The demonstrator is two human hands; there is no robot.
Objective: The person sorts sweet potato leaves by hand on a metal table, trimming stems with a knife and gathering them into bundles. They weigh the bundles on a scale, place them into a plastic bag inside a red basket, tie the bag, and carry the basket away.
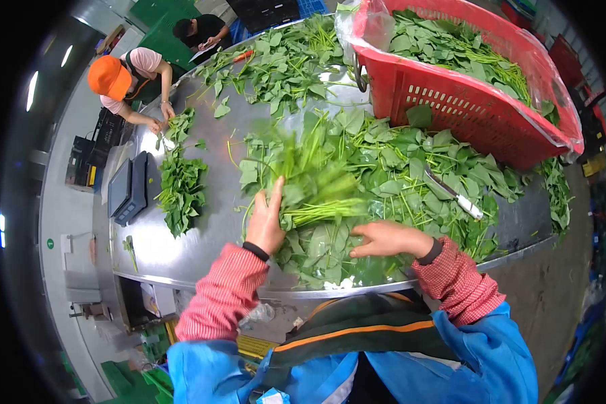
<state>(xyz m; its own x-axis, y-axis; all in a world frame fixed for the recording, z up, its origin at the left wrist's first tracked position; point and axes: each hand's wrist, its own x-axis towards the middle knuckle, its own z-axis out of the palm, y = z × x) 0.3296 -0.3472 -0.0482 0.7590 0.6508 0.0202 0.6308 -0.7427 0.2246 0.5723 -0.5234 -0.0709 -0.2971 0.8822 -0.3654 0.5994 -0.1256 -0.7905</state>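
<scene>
My left hand (268, 219) is closed on a bunch of leafy greens (313, 185), gripping it from its left side. The bunch is blurred by motion, its stems pointing right. Just right of and below the stem ends is my right hand (390, 240), fingers stretched to the left, thumb apart, holding nothing that I can see. Loose leafy greens (323, 249) lie under and between both hands. A wider heap of greens (411, 182) spreads to the right. On that heap rests a knife (454, 194) with a white handle.
A red plastic crate (444, 94), lined with clear film and full of greens, stands at the far right of the metal table (161, 249). A scale (128, 188) sits on the left. Across the table, a person in an orange cap (109, 75) handles greens; another sits behind.
</scene>
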